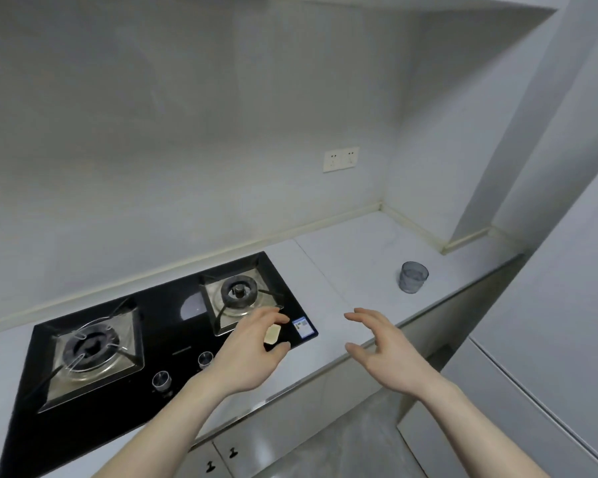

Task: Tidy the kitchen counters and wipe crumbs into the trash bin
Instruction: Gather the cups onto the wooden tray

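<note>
Pale grey stone counter (356, 263) runs from your near left to the far right corner, with white walls behind it. Set into its left part you have a black glass gas hob (166, 326) with two burners (239, 292) and two round knobs (162, 380) along its near edge. On the right stretch of the counter, well apart from the hob, stands a clear glass tumbler (413, 277), upright. A double wall socket (341, 159) sits on the far wall above. Your left hand (252, 353) hovers over the hob's near right corner, fingers loosely curved above a small beige piece (272, 333) lying on the glass; whether it touches it, you cannot tell. Your right hand (380, 350) is spread above the counter edge, holding nothing. Beside the beige piece is a blue label sticker (304, 326).
</note>
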A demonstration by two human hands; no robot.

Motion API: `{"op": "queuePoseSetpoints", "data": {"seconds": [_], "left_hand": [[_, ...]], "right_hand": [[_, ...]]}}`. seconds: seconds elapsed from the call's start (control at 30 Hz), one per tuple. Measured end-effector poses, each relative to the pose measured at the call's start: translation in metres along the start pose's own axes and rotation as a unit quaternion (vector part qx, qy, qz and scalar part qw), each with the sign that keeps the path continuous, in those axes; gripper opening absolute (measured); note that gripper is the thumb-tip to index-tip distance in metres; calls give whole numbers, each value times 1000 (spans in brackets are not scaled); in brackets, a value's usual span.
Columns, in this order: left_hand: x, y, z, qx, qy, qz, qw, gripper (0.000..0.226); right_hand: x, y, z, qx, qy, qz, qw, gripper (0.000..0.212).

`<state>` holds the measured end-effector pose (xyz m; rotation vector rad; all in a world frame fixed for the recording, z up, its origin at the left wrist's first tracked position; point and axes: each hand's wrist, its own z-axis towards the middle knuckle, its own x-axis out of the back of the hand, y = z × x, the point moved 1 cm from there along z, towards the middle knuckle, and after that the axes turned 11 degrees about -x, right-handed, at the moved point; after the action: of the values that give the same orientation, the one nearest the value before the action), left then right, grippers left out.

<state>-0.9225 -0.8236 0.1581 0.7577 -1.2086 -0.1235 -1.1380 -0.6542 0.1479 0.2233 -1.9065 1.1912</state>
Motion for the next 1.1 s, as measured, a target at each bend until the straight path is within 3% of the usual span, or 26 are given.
{"op": "queuePoseSetpoints", "data": {"seconds": [0.27,0.5,0.73,0.83,0.97,1.1], "left_hand": [[-14,8,80,-12,-16,6,1000,45],[-45,-4,100,33,-3,9,999,45],[-84,8,140,102,34,-13,994,45],[-92,13,163,128,48,-18,991,45],[-108,22,188,158,51,-14,986,45],[-118,28,193,190,65,-9,980,44]], "right_hand": [[42,49,67,-25,10,-13,1000,50],[52,100,143,-65,-29,-29,997,55],[81,168,228,-121,-50,-73,989,70],[100,199,267,-169,-6,-70,983,81],[114,235,311,-190,43,-71,978,81],[115,261,344,-239,-10,-87,967,100]]}}
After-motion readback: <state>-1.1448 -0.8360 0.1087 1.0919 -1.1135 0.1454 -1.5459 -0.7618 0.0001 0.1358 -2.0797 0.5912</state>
